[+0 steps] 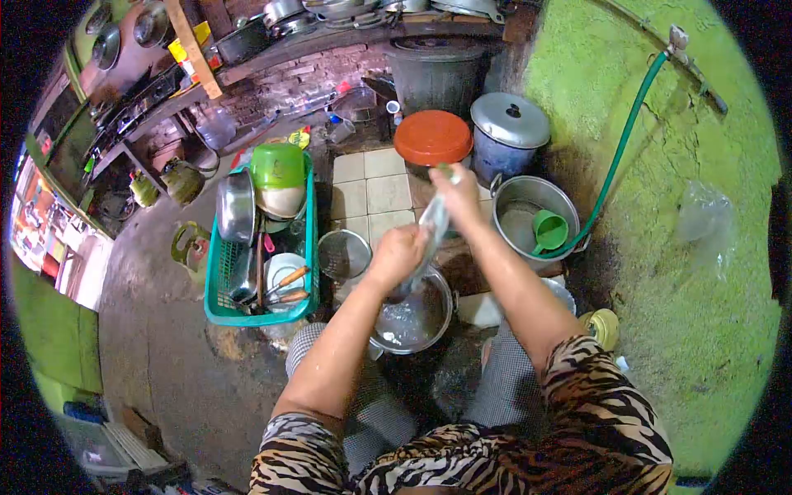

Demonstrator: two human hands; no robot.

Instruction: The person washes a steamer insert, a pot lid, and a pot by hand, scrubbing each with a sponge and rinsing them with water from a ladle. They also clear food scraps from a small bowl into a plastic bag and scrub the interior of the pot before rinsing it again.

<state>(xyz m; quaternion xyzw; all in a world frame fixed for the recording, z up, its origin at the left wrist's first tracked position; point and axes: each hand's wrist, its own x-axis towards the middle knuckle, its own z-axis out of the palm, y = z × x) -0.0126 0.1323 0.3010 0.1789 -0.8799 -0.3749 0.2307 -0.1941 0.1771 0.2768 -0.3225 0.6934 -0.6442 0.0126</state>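
Note:
My left hand [398, 257] is closed round the lower end of a pale, wet, see-through item [435, 216], perhaps a plastic bag. My right hand [455, 194] is closed at its upper end, with a small greenish thing showing at the fingers. Both hands are raised above a metal basin [414, 318] that holds water. Left of the basin a round wire strainer [345, 254] lies on the tiles. To the right stands a metal pot [536, 198] with a green dipper [549, 230] inside.
A teal basket [262, 318] of washed-looking dishes stands at the left. Behind my hands are a red-lidded container [433, 138] and a lidded pot [510, 121]. A green hose [629, 136] runs down the right wall into the metal pot.

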